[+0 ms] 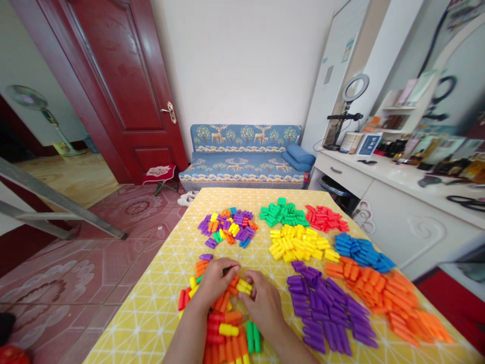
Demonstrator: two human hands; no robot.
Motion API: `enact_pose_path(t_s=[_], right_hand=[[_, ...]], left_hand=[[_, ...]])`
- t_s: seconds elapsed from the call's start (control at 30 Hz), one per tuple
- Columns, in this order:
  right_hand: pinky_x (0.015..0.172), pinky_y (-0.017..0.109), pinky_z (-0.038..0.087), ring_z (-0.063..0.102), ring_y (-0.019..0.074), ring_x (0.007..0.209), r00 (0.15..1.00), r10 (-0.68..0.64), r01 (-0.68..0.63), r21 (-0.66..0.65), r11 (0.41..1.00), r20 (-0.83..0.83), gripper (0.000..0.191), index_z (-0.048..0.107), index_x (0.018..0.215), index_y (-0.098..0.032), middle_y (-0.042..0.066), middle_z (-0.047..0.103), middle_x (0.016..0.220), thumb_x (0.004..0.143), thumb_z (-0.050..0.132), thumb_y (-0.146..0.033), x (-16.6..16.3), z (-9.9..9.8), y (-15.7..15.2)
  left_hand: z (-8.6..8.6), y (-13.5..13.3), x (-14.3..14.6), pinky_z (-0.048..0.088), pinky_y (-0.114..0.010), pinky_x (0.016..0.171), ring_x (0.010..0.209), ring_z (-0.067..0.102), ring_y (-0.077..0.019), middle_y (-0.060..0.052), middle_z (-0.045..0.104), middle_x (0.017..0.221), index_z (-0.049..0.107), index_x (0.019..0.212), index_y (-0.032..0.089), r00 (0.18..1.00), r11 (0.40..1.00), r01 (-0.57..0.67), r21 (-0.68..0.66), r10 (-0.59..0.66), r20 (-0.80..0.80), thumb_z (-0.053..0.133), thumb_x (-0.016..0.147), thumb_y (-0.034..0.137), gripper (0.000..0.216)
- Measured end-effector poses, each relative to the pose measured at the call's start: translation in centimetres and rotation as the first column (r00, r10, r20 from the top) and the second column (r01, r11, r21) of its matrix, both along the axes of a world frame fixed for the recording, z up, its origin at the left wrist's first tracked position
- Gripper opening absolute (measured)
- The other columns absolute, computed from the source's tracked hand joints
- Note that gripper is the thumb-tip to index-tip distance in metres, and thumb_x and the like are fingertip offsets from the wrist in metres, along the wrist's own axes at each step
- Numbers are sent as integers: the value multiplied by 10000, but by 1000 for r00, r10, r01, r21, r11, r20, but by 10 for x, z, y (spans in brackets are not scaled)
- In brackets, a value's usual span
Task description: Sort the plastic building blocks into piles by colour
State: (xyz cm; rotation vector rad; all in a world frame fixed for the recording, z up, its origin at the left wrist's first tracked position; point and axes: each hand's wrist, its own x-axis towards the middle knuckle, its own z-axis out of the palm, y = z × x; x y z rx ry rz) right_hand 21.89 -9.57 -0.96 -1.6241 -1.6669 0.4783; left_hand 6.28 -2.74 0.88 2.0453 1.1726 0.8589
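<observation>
A mixed heap of plastic tube-shaped building pieces (233, 349) in orange, red, yellow and green lies in front of me on the yellow patterned tablecloth (151, 303). Over its far part, my left hand (216, 278) is closed with bent fingers; a bit of dark green shows beneath the fingertips, but what they hold is hidden. My right hand (263, 301) pinches a yellow building piece (244, 286) between thumb and fingers. Close to its wrist lies a green piece (253, 337). Right of that hand spreads a pile of purple pieces (326, 308).
Sorted piles of orange (382, 293), blue (361, 251), yellow (299, 242), green (284, 213) and red pieces (326, 218) cover the table's right side. Another mixed pile (228, 226) sits at the far left. Beyond stand a blue sofa (242, 164) and a white dresser (401, 202).
</observation>
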Motion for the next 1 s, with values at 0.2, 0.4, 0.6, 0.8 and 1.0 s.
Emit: enact_pose_path(t_s=[0.2, 0.4, 0.6, 0.8, 1.0], right_hand=[[615, 256, 444, 630, 170, 737, 998, 35, -34, 36, 999, -48, 166, 660, 906, -235, 4, 680, 872, 751, 604, -213, 2, 0, -1], [684, 267, 448, 621, 182, 781, 988, 41, -36, 40, 999, -146, 156, 671, 914, -213, 32, 675, 869, 854, 539, -270, 6, -3, 1], [673, 267, 427, 615, 189, 758, 973, 28, -27, 8, 1000, -228, 183, 675, 892, -201, 28, 683, 823, 871, 523, -299, 8, -6, 3], [677, 258, 425, 607, 179, 737, 939, 0, 9, 24, 1000, -345, 241, 667, 870, -177, 30, 677, 795, 884, 505, -355, 10, -8, 5], [664, 248, 426, 600, 173, 727, 913, 8, 5, 29, 1000, -407, 254, 673, 884, -173, 30, 675, 796, 864, 527, -380, 11, -10, 7]], left_hand=[[5, -2, 0, 484, -270, 736, 795, 653, -192, -58, 736, 841, 739, 851, 184, 1000, 1000, 15, -15, -15, 1, 491, 898, 389, 325], [6, -5, 0, 481, -271, 788, 853, 663, -208, -57, 743, 900, 739, 882, 180, 1000, 996, 3, -87, -2, 16, 676, 767, 397, 254], [5, -3, -1, 466, -261, 716, 772, 632, -187, -39, 709, 794, 696, 823, 157, 998, 995, -5, -99, 11, 64, 554, 860, 400, 284], [4, -1, -5, 480, -284, 771, 836, 636, -197, -52, 711, 869, 705, 917, 155, 991, 995, -6, -99, 19, 132, 582, 845, 374, 262], [-1, -4, -3, 453, -360, 953, 1055, 619, -260, -94, 701, 1116, 684, 1081, 164, 985, 985, 33, -171, -3, 174, 733, 709, 328, 410]])
